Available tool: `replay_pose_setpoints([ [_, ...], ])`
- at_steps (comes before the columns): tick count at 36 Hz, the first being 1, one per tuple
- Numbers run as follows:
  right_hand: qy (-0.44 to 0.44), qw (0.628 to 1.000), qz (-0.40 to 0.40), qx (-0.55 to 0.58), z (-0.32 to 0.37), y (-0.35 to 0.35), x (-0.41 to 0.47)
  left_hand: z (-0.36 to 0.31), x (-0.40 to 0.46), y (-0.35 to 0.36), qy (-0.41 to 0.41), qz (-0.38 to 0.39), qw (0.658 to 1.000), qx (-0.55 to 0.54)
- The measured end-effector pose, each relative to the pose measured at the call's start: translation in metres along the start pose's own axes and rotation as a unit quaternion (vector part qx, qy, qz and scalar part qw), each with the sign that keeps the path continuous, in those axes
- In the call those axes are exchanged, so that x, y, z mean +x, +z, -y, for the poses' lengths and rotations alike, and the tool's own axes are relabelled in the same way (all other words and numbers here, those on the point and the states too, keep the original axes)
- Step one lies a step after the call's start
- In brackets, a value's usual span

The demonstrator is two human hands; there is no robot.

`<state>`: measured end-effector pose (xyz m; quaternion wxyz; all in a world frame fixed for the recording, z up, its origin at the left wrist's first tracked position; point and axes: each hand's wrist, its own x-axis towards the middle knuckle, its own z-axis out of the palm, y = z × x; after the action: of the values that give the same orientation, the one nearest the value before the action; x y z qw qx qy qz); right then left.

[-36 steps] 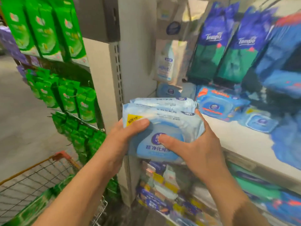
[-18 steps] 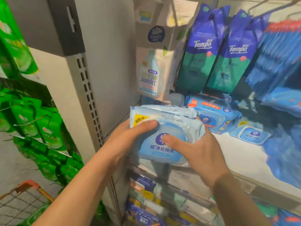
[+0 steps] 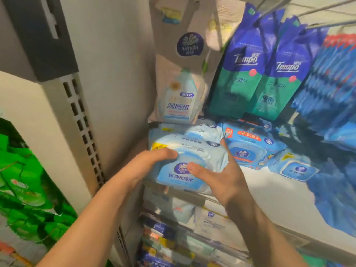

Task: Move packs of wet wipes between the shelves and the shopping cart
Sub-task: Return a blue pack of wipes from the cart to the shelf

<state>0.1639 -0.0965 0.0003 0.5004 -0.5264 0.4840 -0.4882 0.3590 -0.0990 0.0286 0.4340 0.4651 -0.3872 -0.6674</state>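
Both hands hold one bundle of pale blue soft plastic packs of wet wipes (image 3: 189, 160) at the left end of the white shelf (image 3: 269, 191), close to the grey side wall (image 3: 115, 74). The left hand (image 3: 152, 162) grips the bundle on its left side, the thumb curled over the top edge. The right hand (image 3: 219, 176) grips the right side, its thumb lying across the blue label on the front and its fingers wrapped round the far edge. The bundle looks like two packs, one on the other; its front edge lies over the front lip of the shelf, but whether its bottom touches the shelf I cannot tell.

Just behind the bundle stands a beige hanging pouch of wet toilet paper (image 3: 181, 78) with a round purple logo. To the right of the bundle, touching or almost touching it, lies a brighter blue wipes pack with an orange price banner (image 3: 250, 147), and further right a smaller blue pack with a white lid (image 3: 296, 168). Above these hang two purple-and-green Tempo bags (image 3: 258, 74). At far left are green tissue packs (image 3: 25, 189), blurred. Below the shelf more packs fill the lower shelf (image 3: 173, 243).
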Motion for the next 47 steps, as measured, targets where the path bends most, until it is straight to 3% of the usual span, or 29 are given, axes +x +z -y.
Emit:
replay_pose_setpoints([
  [7,0.034,0.998,0.028,-0.045,-0.007,-0.005,-0.004,0.011,0.011,-0.004,-0.026,0.009,1.0,-0.005],
  [11,0.019,0.985,0.002,-0.171,0.003,-0.01,-0.005,0.017,0.008,-0.007,-0.007,0.024,0.999,0.031],
  [17,-0.011,0.963,-0.019,-0.268,0.002,-0.013,-0.003,0.032,0.006,-0.016,0.04,0.048,0.992,0.109],
  [30,-0.078,0.946,-0.018,-0.314,0.013,-0.014,0.0,0.014,0.009,-0.015,0.155,0.027,0.973,0.171],
  [41,-0.124,0.931,-0.027,-0.341,-0.003,-0.011,-0.007,0.03,0.003,-0.022,0.117,-0.005,0.97,0.214],
  [44,-0.137,0.941,-0.047,-0.305,-0.008,-0.012,-0.005,0.03,0.0,-0.02,0.149,-0.048,0.957,0.244],
  [47,-0.121,0.972,-0.05,-0.194,-0.015,-0.017,-0.002,0.033,-0.001,-0.018,0.179,-0.072,0.955,0.226],
])
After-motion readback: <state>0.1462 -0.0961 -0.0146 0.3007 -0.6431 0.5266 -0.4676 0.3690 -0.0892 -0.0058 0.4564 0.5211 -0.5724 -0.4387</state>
